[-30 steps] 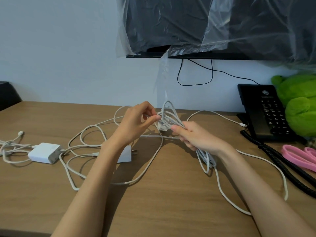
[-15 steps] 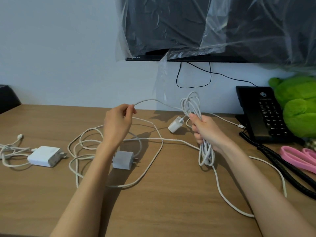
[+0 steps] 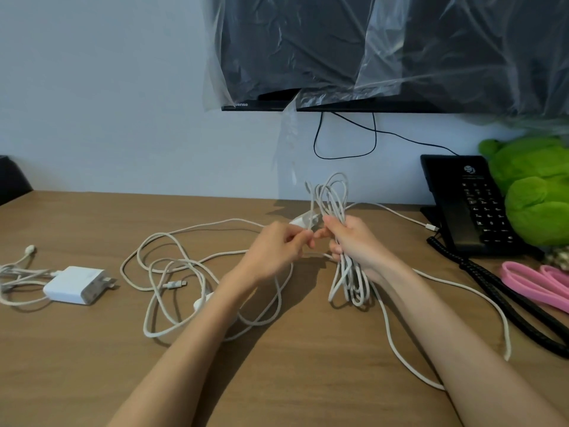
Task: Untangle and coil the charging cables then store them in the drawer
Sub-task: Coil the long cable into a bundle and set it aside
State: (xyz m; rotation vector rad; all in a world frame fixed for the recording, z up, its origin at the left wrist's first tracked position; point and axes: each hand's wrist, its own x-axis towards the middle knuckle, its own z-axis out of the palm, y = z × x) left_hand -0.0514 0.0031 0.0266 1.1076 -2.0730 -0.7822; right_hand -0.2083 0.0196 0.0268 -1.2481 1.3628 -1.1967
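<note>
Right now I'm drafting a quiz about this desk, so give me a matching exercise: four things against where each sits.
1 coiled cable
2 white charger
3 black telephone
4 pink band

A desk, left side
B in the right hand
C against the wall, right
D right edge, before the telephone

Pairs: 1-B, 2-A, 3-C, 4-D

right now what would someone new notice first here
The two hands at centre: the right hand grips a white cable coil while the left hand pinches one strand of it. Left of them loose white cables sprawl beside a white charger; a green plush toy sits far right.
</note>
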